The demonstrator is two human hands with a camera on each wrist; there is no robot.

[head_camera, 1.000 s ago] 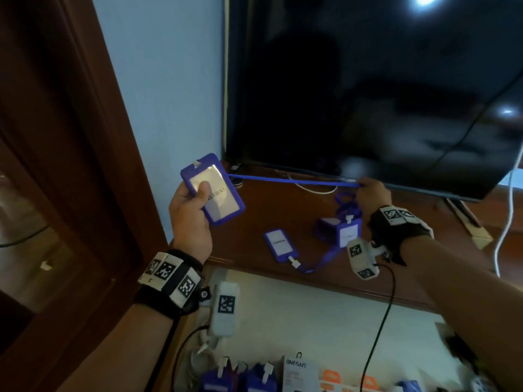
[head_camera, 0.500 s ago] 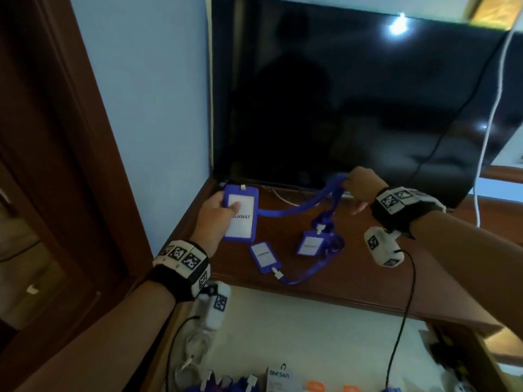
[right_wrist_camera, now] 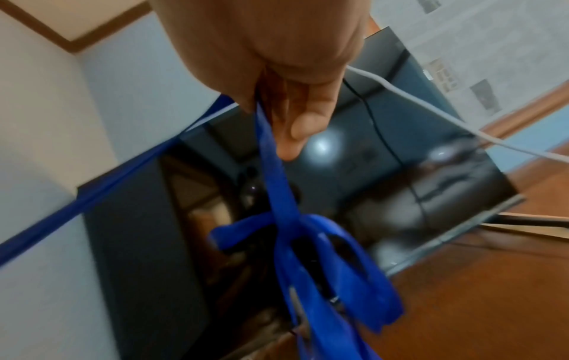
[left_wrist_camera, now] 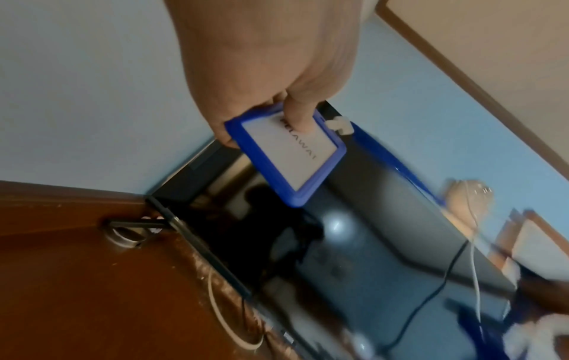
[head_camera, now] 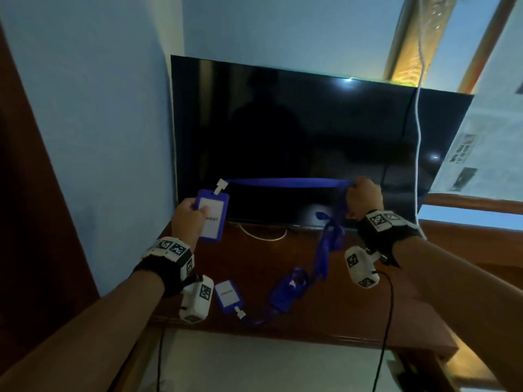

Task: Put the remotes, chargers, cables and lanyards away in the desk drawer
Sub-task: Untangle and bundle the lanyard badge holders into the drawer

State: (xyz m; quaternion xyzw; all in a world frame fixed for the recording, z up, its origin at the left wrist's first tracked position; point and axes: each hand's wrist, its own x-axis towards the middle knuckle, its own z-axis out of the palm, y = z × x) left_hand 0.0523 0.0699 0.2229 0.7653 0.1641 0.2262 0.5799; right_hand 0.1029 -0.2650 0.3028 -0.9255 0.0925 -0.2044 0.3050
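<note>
Nearest the camera, along the bottom of the head view, a pale area is showing below the front edge of the wooden desk top (head_camera: pixel 353 315); whether that is the drawer cannot be told here, and nothing can be seen lying in it. So, as a judgement, none of the lanyards in view has been put away yet.

Just above that, in the lower middle of the frame, a second badge holder (head_camera: pixel 227 294) is lying flat on the desk with its strap trailing toward the front edge, and a third badge (head_camera: pixel 285 296) is sitting in a knot of blue ribbon just to its right. Both are waiting untouched.

Higher, in the middle of the frame, the two hands are working on one lanyard. The left hand (head_camera: pixel 189 219) is pinching the first badge holder (head_camera: pixel 211 217) by its left side, thumb across the white card. The right hand (head_camera: pixel 363 197) is clenching round the blue strap (head_camera: pixel 285 182), which is running taut and level between the hands; below the right fist the ribbon tangle (head_camera: pixel 329 244) is hanging down to the pile on the desk.

Farthest back, the dark television (head_camera: pixel 311 142) is standing against the blue wall, with a white cable (head_camera: pixel 263 236) looping under it. No remotes or chargers are showing.

The step in hand looks like pulling one lanyard free of the others; separating, then stowing all three, is still left.
</note>
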